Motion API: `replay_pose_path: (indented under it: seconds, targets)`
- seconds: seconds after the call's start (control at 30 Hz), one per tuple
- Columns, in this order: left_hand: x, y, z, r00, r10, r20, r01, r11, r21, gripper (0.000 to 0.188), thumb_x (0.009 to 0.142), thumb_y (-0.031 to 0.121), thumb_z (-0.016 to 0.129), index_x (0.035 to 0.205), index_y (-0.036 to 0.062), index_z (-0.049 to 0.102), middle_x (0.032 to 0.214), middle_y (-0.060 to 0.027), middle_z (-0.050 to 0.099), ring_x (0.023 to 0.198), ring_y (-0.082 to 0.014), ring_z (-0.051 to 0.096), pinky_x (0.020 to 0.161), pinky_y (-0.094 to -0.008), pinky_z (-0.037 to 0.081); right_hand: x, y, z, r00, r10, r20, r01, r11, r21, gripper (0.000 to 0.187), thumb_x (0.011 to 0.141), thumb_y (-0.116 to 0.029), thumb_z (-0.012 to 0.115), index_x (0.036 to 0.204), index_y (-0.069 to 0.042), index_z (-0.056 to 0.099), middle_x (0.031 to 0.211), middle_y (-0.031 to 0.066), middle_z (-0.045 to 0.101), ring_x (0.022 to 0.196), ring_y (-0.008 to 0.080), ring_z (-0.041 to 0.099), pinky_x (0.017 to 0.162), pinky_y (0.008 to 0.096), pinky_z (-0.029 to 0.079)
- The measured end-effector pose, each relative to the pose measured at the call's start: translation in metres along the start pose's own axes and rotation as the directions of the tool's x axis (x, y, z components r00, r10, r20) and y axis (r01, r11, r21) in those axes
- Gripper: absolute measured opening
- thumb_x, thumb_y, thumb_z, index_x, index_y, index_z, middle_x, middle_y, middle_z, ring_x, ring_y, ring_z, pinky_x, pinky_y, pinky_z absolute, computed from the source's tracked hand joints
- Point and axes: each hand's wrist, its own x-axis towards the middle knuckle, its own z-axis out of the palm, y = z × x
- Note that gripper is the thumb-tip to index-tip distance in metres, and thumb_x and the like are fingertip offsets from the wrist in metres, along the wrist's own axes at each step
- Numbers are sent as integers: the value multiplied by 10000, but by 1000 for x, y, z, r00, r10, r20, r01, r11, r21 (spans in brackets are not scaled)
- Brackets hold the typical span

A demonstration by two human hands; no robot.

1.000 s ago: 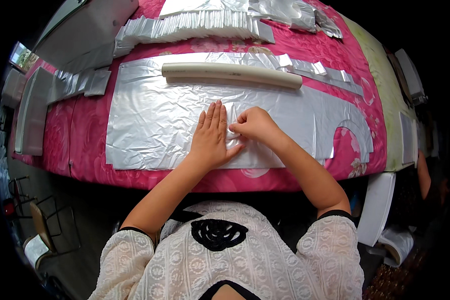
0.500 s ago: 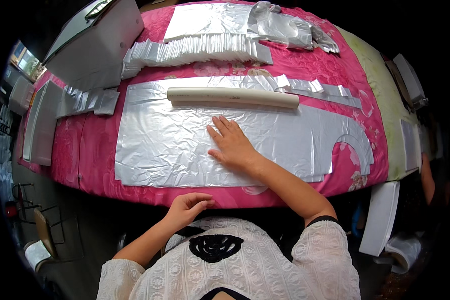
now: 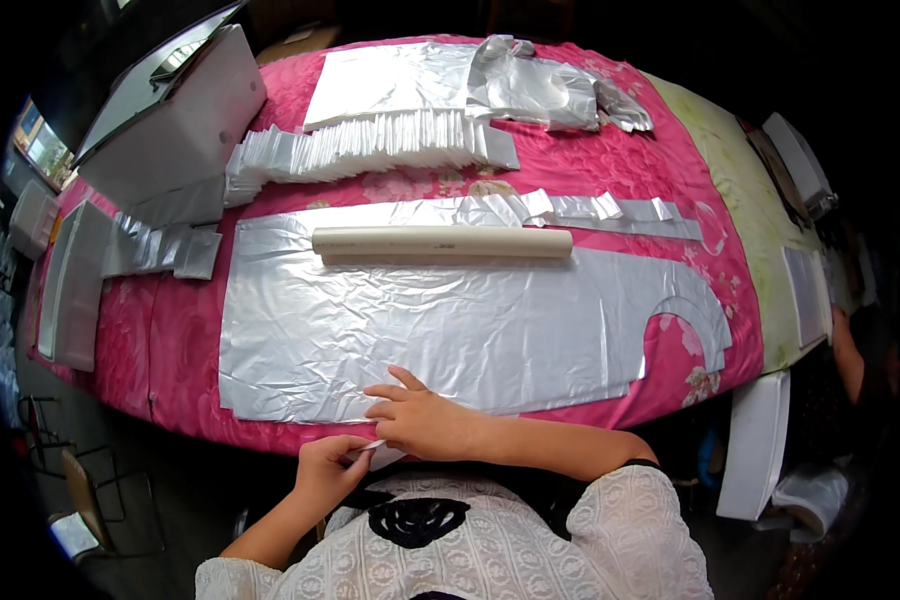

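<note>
A stack of flat silver plastic bags (image 3: pixel 450 330) lies across the table, with a curved handle cut-out at its right end. Across its far part rests a cream-coloured plastic pipe (image 3: pixel 440 243). At the near table edge, my left hand (image 3: pixel 332 470) is closed in a pinch on a thin pale edge of film, seemingly a bag's; exactly where that film joins the stack is hidden. My right hand (image 3: pixel 420 420) is just beside it, over the stack's near edge, fingers spread. Its lower fingers come close to the pinched film.
A long row of folded silver bags (image 3: pixel 370 145) stands beyond the stack, with more flat bags (image 3: pixel 390 85) behind it. White boxes (image 3: pixel 185 125) stand at the left. The pink cloth (image 3: pixel 185 345) covers the table. Another person's arm (image 3: pixel 847 355) shows at the far right.
My right hand has drawn back from the middle of the stack to its near edge. My left hand has moved slightly left and down, and now pinches film. The view has tilted.
</note>
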Motion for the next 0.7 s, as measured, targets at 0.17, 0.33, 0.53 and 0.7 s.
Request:
replay_pose_path:
  seconds: [0.17, 0.33, 0.53, 0.7]
  targets:
    - [18, 18, -11, 960, 250, -123, -246, 968, 49, 334, 729, 33, 691, 1053, 27, 610, 1089, -152, 622, 981, -269, 617, 798, -330, 498, -13, 81, -85, 864, 297, -407, -222, 949, 222, 130, 780, -135, 674, 867, -43, 645, 868, 63, 630, 884, 227, 570, 827, 360, 440]
    - [19, 21, -2, 942, 329, -65, -325, 943, 73, 338, 722, 28, 683, 1051, 19, 606, 1124, -163, 605, 1012, -298, 604, 851, -336, 482, -2, 238, -165, 227, 668, -709, -177, 744, 644, 216, 808, -174, 671, 927, 5, 650, 805, 84, 666, 705, 125, 600, 652, 265, 466]
    - [23, 25, 4, 936, 352, -22, -351, 935, 51, 344, 719, 30, 683, 1055, 22, 606, 1143, -166, 591, 1015, -296, 604, 844, -337, 490, 0, 323, -188, -49, 746, -664, -631, 492, 600, 395, 742, -260, 723, 1044, -24, 628, 910, 112, 671, 815, 237, 639, 717, 331, 487]
    - [18, 21, 0, 946, 321, -39, -317, 944, 90, 334, 720, 27, 677, 1046, 20, 602, 1152, -170, 583, 1004, -302, 607, 833, -343, 499, 21, 293, -179, -58, 733, -678, -903, 251, 348, 473, 723, -358, 702, 1112, -105, 613, 1062, 166, 634, 968, 335, 609, 825, 411, 480]
